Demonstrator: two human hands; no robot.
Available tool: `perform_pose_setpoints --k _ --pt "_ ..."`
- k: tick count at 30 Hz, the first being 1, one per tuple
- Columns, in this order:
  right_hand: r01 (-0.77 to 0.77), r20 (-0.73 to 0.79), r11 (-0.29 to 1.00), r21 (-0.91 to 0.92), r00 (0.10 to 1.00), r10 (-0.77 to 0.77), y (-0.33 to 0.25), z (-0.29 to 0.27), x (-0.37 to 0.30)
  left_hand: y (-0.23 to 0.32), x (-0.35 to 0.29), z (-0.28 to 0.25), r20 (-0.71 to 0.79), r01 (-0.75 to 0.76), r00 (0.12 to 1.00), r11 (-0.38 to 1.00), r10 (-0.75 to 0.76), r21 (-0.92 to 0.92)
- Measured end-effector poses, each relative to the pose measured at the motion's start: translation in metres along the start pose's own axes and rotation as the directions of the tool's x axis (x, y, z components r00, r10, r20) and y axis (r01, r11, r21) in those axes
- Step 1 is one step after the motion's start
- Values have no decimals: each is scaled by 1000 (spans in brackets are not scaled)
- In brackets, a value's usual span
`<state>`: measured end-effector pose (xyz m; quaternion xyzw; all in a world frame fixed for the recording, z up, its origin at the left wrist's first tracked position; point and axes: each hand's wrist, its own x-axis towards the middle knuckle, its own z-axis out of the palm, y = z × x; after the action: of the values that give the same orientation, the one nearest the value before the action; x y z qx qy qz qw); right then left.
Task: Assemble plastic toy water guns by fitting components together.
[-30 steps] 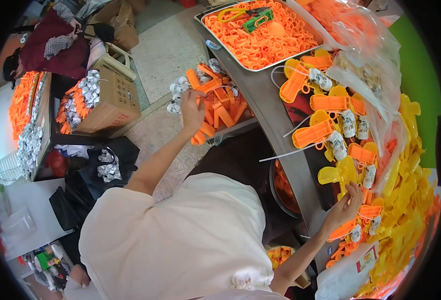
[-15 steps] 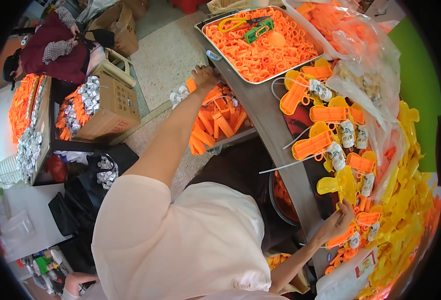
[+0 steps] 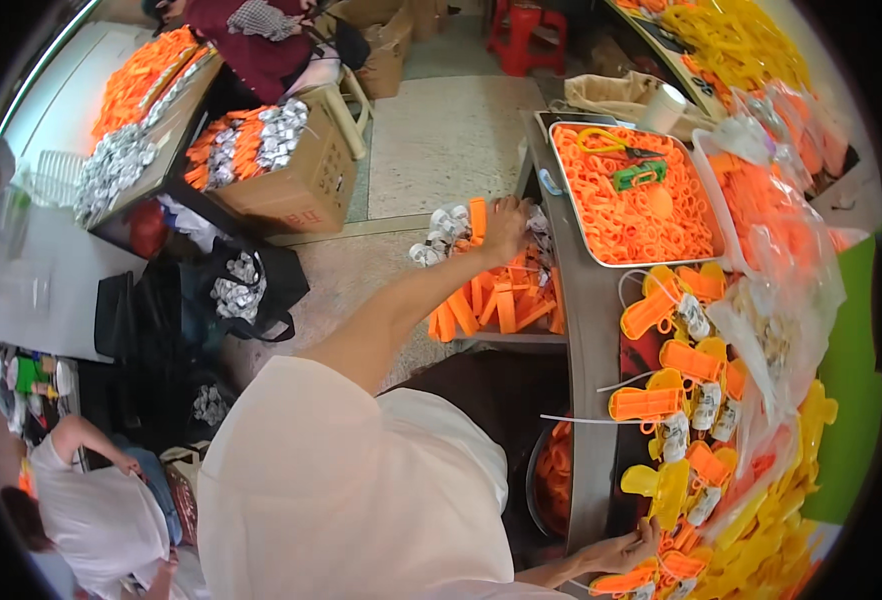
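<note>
My left hand (image 3: 506,228) reaches down into a bin of orange plastic strips (image 3: 501,303) at the table's left side. Its fingers are curled, their tips hidden; what they grip, if anything, cannot be made out. Silver-white wrapped pieces (image 3: 448,226) lie beside it at the bin's edge. At the lower right, my right hand (image 3: 629,548) pinches the lower end of a yellow plastic part (image 3: 669,492) with a rounded side knob. Around it on the table lie several orange-and-yellow assembled pieces (image 3: 649,403) with printed white rolls and thin white ties.
A metal tray (image 3: 589,246) of orange rings holds yellow-handled scissors (image 3: 601,141) and a green tool (image 3: 639,176). Yellow parts (image 3: 761,540) heap at the right, near clear plastic bags (image 3: 796,270). A cardboard box (image 3: 311,185) stands left; another person (image 3: 111,500) is at lower left.
The view has swung, so the table and bin sit further right and lower. My left hand stays at the bin with its fingers more curled; my right hand remains at the yellow part.
</note>
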<state>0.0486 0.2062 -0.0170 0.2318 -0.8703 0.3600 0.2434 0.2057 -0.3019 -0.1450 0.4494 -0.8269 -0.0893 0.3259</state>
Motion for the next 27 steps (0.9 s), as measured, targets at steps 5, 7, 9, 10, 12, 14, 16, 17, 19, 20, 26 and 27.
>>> perform_pose_setpoints --k 5,7,9,10,12,14,16,17,19,20,26,27 --pt "-18 -14 998 63 1000 19 5 4 1 30 -33 -68 41 109 994 908 -101 -405" --pt "-17 -19 998 54 1000 18 6 4 1 57 -41 -104 -180 -126 983 845 36 -519" --pt "50 -54 995 91 998 -46 9 3 2 84 -42 -137 -203 -153 979 776 34 -612" --pt "54 -52 994 90 997 -50 6 1 2 96 -41 -152 -225 -180 974 697 28 -694" --pt "27 -104 993 117 994 -15 -4 -3 3 116 -36 -171 -152 -151 987 539 43 -829" --pt "59 -107 985 165 993 -41 -18 -3 8 133 -33 -190 -60 -90 992 300 108 -950" --pt "83 -112 975 208 992 -60 -38 -3 10 152 -36 -202 -93 -142 975 247 202 -959" --pt "52 -56 941 334 998 -35 -55 -1 10 164 -39 -214 -44 -103 969 237 243 -966" --pt "19 57 851 524 997 -58 -83 0 9 189 -47 -232 -24 -134 924 265 382 -955" --pt "15 89 802 597 992 -85 -115 1 8 199 -54 -232 -35 -172 885 255 464 -952" --pt "-135 258 679 722 963 -83 -140 19 -24 248 -87 -208 -250 -358 701 26 668 -933" --pt "-235 303 655 718 953 9 -131 18 -25 250 -92 -206 -252 -359 701 25 667 -933"
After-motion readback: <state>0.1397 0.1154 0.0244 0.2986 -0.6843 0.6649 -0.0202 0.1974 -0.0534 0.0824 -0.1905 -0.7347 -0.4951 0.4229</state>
